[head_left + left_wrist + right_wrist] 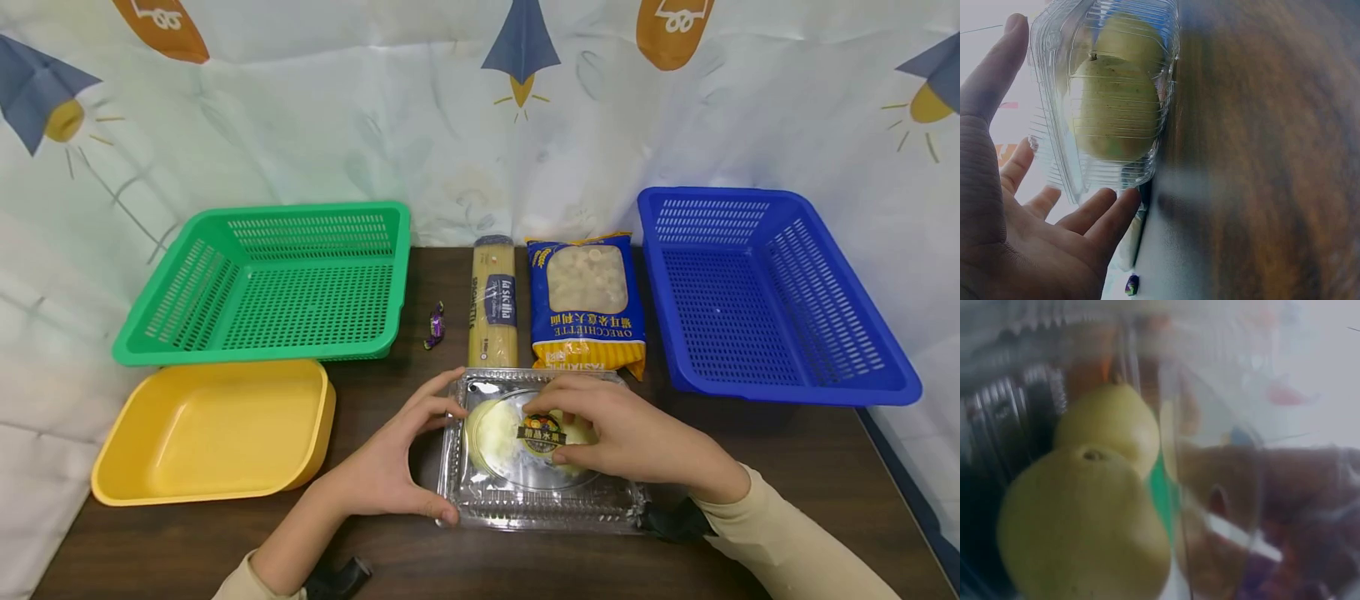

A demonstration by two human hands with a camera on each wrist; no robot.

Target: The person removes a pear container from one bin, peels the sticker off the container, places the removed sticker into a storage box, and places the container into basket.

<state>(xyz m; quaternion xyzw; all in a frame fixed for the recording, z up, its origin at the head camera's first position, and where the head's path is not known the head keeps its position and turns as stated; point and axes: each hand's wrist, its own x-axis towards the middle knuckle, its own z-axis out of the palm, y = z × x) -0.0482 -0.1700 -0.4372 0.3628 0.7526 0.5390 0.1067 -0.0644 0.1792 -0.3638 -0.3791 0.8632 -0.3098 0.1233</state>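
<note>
A clear plastic clamshell box [551,504] lies on the table in front of me, lid down. Inside are two pale yellow-green pears [1116,103], which look large in the right wrist view, one behind the other. A round dark fruit label [542,434] sits on the lid. My left hand [386,462] is spread at the box's left side, fingertips at the far left corner and thumb at the near one. Over the lid lies my right hand [622,429], thumb and fingers bent loosely on either side of the label, fingertips at the plastic.
Behind the box lie a spaghetti pack [492,304] and a blue-and-yellow orecchiette bag [587,304]. A purple-wrapped candy [435,326] is left of them. At left stand a green basket [318,354] and a yellow tub [217,492]; a blue basket [780,392] stands at right.
</note>
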